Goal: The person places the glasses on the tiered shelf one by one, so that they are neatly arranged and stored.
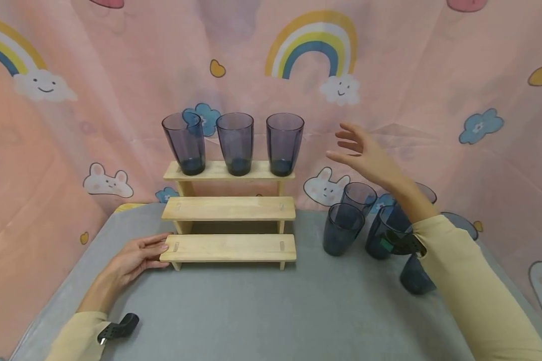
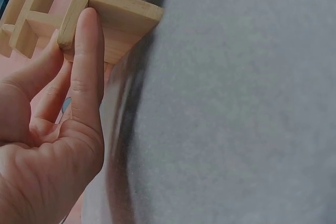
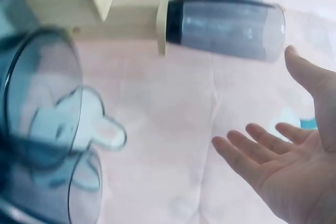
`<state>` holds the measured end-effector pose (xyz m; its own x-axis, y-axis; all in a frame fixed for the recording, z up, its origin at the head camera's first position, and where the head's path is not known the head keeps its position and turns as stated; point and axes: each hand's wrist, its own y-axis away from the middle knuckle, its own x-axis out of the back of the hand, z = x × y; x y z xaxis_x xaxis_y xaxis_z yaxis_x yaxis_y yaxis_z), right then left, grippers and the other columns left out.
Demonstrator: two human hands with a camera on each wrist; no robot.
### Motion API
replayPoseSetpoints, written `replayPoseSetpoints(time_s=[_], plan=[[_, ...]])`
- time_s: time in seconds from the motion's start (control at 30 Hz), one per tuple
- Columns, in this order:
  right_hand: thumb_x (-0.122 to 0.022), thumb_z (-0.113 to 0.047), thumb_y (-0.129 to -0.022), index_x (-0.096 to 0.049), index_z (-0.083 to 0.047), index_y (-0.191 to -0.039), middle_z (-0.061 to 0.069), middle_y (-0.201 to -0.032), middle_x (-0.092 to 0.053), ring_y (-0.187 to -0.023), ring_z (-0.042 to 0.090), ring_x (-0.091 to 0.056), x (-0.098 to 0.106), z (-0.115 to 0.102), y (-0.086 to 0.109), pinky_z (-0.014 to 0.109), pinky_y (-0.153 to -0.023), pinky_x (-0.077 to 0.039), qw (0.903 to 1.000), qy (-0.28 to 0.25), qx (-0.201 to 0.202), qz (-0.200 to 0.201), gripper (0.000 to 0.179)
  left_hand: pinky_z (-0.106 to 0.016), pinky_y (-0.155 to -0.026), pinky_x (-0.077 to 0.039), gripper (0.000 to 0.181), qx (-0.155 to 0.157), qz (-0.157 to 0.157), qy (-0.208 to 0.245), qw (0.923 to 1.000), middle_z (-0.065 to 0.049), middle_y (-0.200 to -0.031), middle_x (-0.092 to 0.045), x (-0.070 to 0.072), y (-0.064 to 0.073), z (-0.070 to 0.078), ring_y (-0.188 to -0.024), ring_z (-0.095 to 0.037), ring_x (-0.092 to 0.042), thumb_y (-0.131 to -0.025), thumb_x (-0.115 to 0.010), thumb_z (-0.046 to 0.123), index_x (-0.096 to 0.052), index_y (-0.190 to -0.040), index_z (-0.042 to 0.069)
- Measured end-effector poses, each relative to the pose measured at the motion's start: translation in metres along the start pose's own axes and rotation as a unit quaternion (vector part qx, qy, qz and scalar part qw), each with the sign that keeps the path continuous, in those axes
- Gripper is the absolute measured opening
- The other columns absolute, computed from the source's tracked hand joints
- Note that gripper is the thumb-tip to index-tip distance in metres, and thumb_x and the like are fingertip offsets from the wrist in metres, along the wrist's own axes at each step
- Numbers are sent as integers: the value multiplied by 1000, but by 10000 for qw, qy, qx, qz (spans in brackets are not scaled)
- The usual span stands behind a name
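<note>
Three dark-tinted drinking glasses stand upright in a row on the top step of a three-step wooden stand (image 1: 228,208): a left glass (image 1: 190,145), a middle glass (image 1: 236,145) and a right glass (image 1: 285,145). My left hand (image 1: 133,258) pinches the left end of the lowest step, and its fingertips (image 2: 88,30) lie against the wood in the left wrist view. To the right of the top step, my right hand (image 1: 366,155) is raised with fingers spread, holding nothing. The right wrist view shows it apart from the nearest glass (image 3: 226,29) on the stand.
Several more tinted glasses (image 1: 341,235) stand grouped on the right of the grey table (image 1: 253,311), partly hidden by my right forearm. Close behind the stand hangs a pink cloth (image 1: 131,100) printed with rainbows, clouds and bunnies.
</note>
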<state>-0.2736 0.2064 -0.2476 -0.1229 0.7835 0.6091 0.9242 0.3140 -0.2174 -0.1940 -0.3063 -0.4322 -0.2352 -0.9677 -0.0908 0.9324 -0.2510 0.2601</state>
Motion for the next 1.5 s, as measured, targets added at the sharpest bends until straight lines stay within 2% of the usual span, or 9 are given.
replayPoseSetpoints(time_s=[0.4, 0.5, 0.57, 0.63, 0.73, 0.83, 0.97, 1.23, 1.5], plan=[[-63, -22, -97, -21, -17, -157, 20, -154, -32, -139, 42, -33, 44, 25, 44, 69, -105, -33, 9986, 503, -116, -106, 74, -37, -84, -59, 72, 17, 11, -22, 10000, 1, -114, -60, 3, 0, 0, -99, -15, -66, -99, -60, 11, -16, -152, -10], [-64, -19, -97, -26, -18, -156, 18, -151, -37, -136, 40, -38, 52, 33, 57, 41, -106, -46, 9976, 669, -155, -42, 70, -37, -84, -59, 72, -7, 17, -35, 10000, 2, -115, -60, 4, 1, -1, -99, -15, -66, -99, -61, 11, -16, -152, -10], [-63, -18, -97, -29, -20, -155, 16, -150, -41, -134, 37, -42, 56, 39, 67, 19, -97, -48, 9971, 731, -194, -21, 68, -37, -84, -59, 73, 0, 21, -16, 10000, 3, -115, -60, 3, 1, -1, -99, -15, -66, -98, -61, 11, -16, -152, -10], [-63, -18, -97, -32, -22, -154, 14, -147, -45, -131, 25, -47, 61, 45, 77, 5, -84, -45, 9966, 790, -219, -17, 65, -37, -84, -59, 73, 5, 20, 11, 10000, 4, -114, -60, 3, 2, -2, -99, -15, -66, -99, -60, 11, -15, -151, -11], [-63, -14, -97, -36, -22, -153, 8, -143, -50, -122, 5, -52, 66, 56, 91, 5, -81, -46, 9970, 763, -128, -61, 62, -37, -84, -59, 73, 9, 2, 51, 10000, 3, -114, -60, 3, 2, -3, -99, -15, -66, -99, -60, 10, -15, -152, -10], [-63, -10, -96, -38, -21, -152, -7, -136, -55, -113, -9, -52, 70, 67, 107, 6, -81, -47, 9970, 773, -29, -76, 62, -37, -85, -59, 73, 18, -25, 31, 10000, 3, -115, -59, 3, 0, -3, -100, -15, -66, -99, -60, 11, -14, -152, -10], [-62, -5, -96, -41, -18, -150, -18, -129, -58, -113, -8, -55, 74, 82, 128, 5, -81, -47, 9980, 628, 14, 73, 59, -37, -85, -59, 72, 67, -30, 15, 10000, 2, -115, -58, 3, -1, -1, -100, -15, -65, -99, -59, 10, -13, -152, -10], [-62, -9, -97, -42, -15, -150, -24, -123, -60, -108, -11, -56, 74, 109, 166, 3, -78, -47, 9962, 480, -541, 480, 56, -37, -85, -59, 73, 107, -74, 31, 9999, 0, -117, -58, 4, -2, 1, -100, -15, -66, -99, -59, 10, -14, -152, -9], [-63, -7, -96, -46, -8, -146, -27, -120, -59, -102, -14, -58, 67, 129, 198, 1, -77, -46, 9914, 441, -646, 1049, 52, -36, -84, -59, 73, 63, -41, 240, 9997, 4, -114, -59, 3, -1, -2, -99, -15, -66, -100, -57, 8, -10, -152, -10]])
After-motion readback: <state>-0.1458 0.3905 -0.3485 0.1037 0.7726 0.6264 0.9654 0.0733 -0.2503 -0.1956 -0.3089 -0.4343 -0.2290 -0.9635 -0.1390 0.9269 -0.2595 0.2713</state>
